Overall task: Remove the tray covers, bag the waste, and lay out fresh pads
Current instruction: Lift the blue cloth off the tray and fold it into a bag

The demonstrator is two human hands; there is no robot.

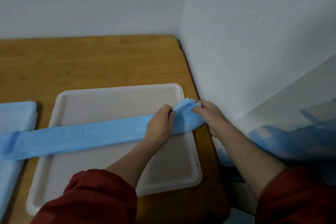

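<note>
A bare white tray (112,165) lies on the wooden table (91,63). Across it stretches a long folded blue pad (76,138), running from the left edge to the tray's right rim. My left hand (160,123) pinches the pad near its right end. Just beyond it, my right hand (209,112) grips the crumpled tip at the tray's far right corner. A second tray covered with a blue pad (16,116) sits at the left edge.
White walls close in behind and to the right of the table. A clear plastic bag (300,136) holding blue material hangs at the right, beyond the table edge. Both forearms come out of red sleeves.
</note>
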